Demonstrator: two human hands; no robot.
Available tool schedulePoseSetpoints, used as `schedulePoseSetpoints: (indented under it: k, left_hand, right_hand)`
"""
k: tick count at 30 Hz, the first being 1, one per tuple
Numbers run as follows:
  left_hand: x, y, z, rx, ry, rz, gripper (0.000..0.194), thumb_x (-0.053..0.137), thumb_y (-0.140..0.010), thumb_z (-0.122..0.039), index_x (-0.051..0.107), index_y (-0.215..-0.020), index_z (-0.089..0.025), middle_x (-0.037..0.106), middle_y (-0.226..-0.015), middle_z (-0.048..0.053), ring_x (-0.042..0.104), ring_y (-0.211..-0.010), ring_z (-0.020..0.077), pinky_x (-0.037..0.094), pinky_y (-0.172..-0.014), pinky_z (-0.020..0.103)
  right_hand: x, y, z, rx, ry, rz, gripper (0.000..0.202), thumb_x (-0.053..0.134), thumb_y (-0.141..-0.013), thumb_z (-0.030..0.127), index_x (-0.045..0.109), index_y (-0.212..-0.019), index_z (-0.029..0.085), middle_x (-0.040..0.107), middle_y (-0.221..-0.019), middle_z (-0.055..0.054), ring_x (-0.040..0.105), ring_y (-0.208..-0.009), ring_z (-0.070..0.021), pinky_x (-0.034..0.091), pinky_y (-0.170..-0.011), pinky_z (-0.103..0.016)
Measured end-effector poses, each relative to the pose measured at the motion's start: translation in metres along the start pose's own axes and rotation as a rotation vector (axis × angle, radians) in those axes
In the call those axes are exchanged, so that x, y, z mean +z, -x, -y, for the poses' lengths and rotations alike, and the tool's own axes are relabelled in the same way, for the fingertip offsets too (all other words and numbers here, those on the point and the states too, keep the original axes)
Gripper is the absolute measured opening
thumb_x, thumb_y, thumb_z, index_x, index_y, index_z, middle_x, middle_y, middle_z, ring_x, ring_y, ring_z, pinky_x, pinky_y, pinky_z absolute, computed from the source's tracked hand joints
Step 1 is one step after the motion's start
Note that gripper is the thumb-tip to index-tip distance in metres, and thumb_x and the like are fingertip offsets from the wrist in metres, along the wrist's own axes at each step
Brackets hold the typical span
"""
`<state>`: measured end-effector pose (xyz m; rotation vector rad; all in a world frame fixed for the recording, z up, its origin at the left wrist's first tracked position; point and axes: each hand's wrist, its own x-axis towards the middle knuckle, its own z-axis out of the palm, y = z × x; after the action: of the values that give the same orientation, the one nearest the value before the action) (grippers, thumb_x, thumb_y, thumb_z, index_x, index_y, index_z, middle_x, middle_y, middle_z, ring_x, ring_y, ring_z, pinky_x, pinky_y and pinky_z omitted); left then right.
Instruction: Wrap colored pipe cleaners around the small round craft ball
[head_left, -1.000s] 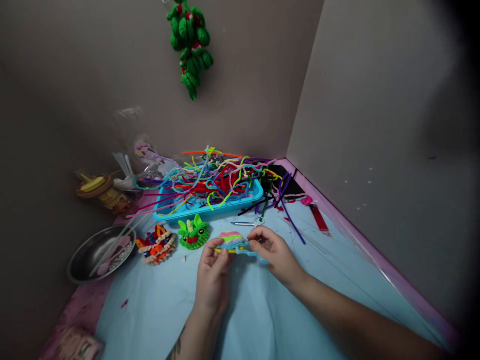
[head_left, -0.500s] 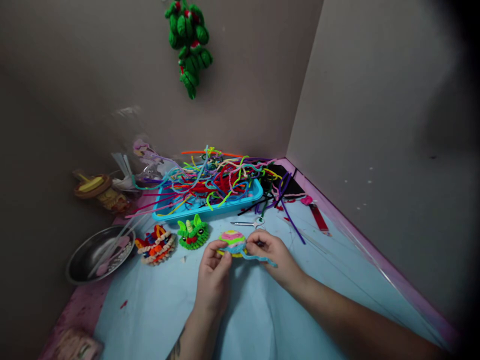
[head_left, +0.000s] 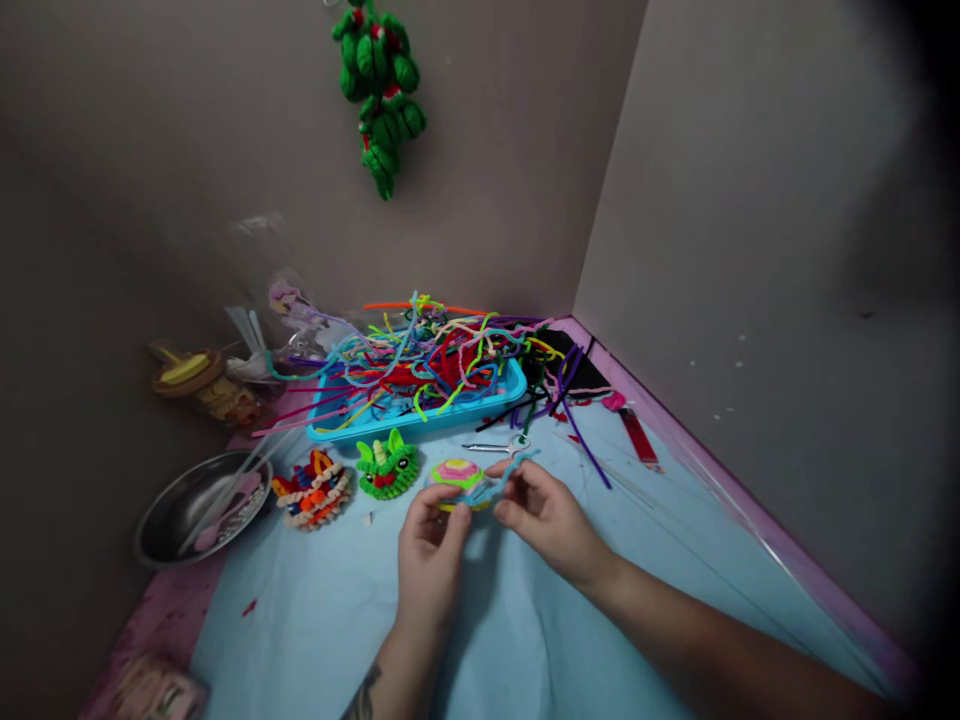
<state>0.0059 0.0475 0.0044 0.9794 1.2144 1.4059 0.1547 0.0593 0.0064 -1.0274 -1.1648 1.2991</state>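
A small round piece of coiled pipe cleaners (head_left: pixel 458 476), striped pink, green, yellow and blue, is held above the blue table cover. My left hand (head_left: pixel 433 540) grips its near left edge between thumb and fingers. From its right side a loose light blue pipe cleaner end (head_left: pixel 517 460) rises over the fingers of my right hand (head_left: pixel 551 520). The thumb and forefinger of my right hand are close around this blue strand at the piece's right edge.
Behind are a blue tray (head_left: pixel 420 425) heaped with pipe cleaners and small scissors (head_left: pixel 495 447). A green figure (head_left: pixel 387 467), an orange and cream figure (head_left: pixel 313 490) and a metal bowl (head_left: pixel 172 510) stand left. A red packet (head_left: pixel 639 440) lies right.
The round piece has tilted and shifted slightly left. The loose blue end, which pointed right and down, now rises over my right fingers. My right hand's fingers have turned a little.
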Motion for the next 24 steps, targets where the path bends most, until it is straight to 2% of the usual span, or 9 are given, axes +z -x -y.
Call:
schedulePoseSetpoints:
  k: [4, 9, 11, 15, 19, 24]
  left_hand:
    - [0.002, 0.001, 0.001, 0.001, -0.014, 0.006, 0.025, 0.075, -0.069, -0.032, 0.065, -0.088, -0.019, 0.066, -0.088, 0.004, 0.059, -0.077, 0.0146, 0.045, -0.071, 0.023]
    - [0.002, -0.002, 0.004, -0.144, 0.241, -0.047, 0.033, 0.079, -0.064, -0.031, 0.062, -0.090, -0.019, 0.065, -0.077, 0.000, 0.058, -0.071, 0.0112, 0.043, -0.069, 0.021]
    - [0.003, -0.002, 0.002, -0.167, 0.302, -0.028, 0.033, 0.079, -0.064, -0.029, 0.061, -0.089, -0.019, 0.067, -0.080, 0.000, 0.059, -0.072, 0.0110, 0.044, -0.071, 0.022]
    - [0.005, -0.003, -0.003, -0.155, 0.409, 0.013, 0.030, 0.078, -0.065, -0.028, 0.060, -0.087, -0.020, 0.069, -0.098, 0.004, 0.063, -0.084, 0.0142, 0.045, -0.076, 0.025]
    - [0.005, -0.004, -0.005, -0.158, 0.416, 0.013, 0.030, 0.078, -0.065, -0.024, 0.058, -0.087, -0.020, 0.070, -0.091, 0.002, 0.063, -0.077, 0.0117, 0.045, -0.069, 0.020]
    - [0.006, -0.004, -0.009, -0.182, 0.450, 0.000, 0.032, 0.079, -0.064, -0.024, 0.055, -0.085, -0.020, 0.070, -0.084, 0.000, 0.064, -0.070, 0.0106, 0.047, -0.068, 0.022]
  right_hand:
    - [-0.001, -0.004, -0.001, -0.008, -0.103, -0.034, 0.020, 0.069, -0.073, 0.037, 0.059, -0.074, 0.020, 0.054, -0.071, 0.001, 0.050, -0.068, -0.0139, 0.041, -0.065, -0.026]
    - [-0.005, -0.015, -0.003, 0.088, -0.351, -0.163, 0.031, 0.072, -0.069, 0.042, 0.050, -0.066, 0.020, 0.047, -0.062, 0.005, 0.038, -0.053, -0.0094, 0.032, -0.052, -0.022]
    - [-0.006, -0.015, -0.004, 0.090, -0.342, -0.141, 0.028, 0.073, -0.069, 0.041, 0.055, -0.071, 0.020, 0.049, -0.065, 0.004, 0.040, -0.055, -0.0097, 0.032, -0.053, -0.023]
    - [-0.005, -0.011, -0.006, 0.022, -0.171, -0.063, 0.022, 0.072, -0.071, 0.035, 0.061, -0.083, 0.021, 0.053, -0.073, 0.002, 0.046, -0.066, -0.0124, 0.036, -0.062, -0.025]
    - [-0.002, -0.007, -0.006, 0.025, -0.104, -0.007, 0.018, 0.069, -0.072, 0.033, 0.059, -0.079, 0.020, 0.054, -0.073, 0.002, 0.048, -0.070, -0.0140, 0.039, -0.067, -0.026]
    - [0.000, -0.006, -0.009, 0.086, -0.121, 0.032, 0.026, 0.073, -0.067, 0.031, 0.058, -0.087, 0.021, 0.055, -0.078, 0.002, 0.051, -0.071, -0.0138, 0.040, -0.063, -0.024]
